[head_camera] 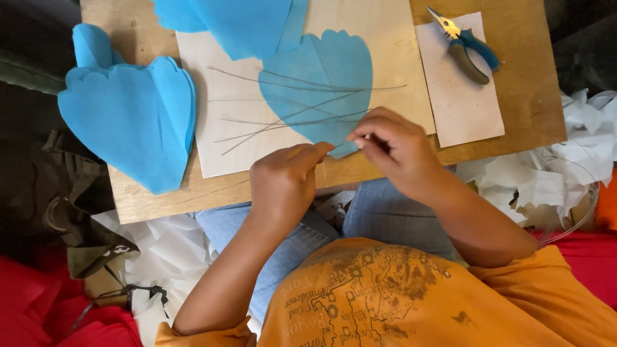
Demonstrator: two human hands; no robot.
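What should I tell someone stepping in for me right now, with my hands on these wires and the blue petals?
Left hand: fingers pinched shut at the near end of the wires, at the board's front edge.
Right hand: also pinching there, fingertips close to the left's.
Wires: a thin bundle fanned out across the single petal and the white sheet.
Petal stack: at the board's left edge, partly overhanging.
Pliers: on the small paper, far right, untouched.
Done: petals are cut. Left: no wire appears attached to any petal yet.

wooden board (520, 96) amid white paper scraps (546, 180), red cloth (38, 308).
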